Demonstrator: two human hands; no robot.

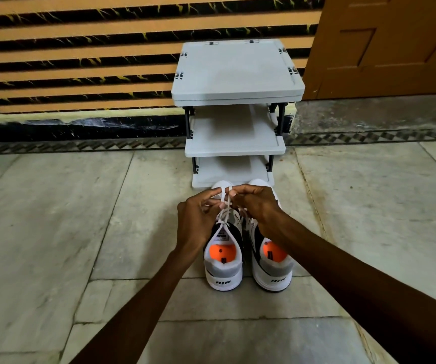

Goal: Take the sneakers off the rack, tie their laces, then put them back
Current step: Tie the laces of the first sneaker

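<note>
Two white, grey and black sneakers with orange insoles stand side by side on the stone floor, heels toward me: the left sneaker [223, 269] and the right sneaker [272, 266]. Both hands are over the left sneaker's tongue. My left hand [198, 219] and my right hand [257, 206] each pinch a strand of its white laces [224, 203], pulled up between the fingertips. The grey three-shelf shoe rack [237, 72] stands just beyond the toes, with nothing on its shelves.
The rack stands against a wall of orange and black stripes [80, 48]. An orange wooden door [385, 43] is at the back right. Pale stone floor slabs [67, 219] spread to both sides of the sneakers.
</note>
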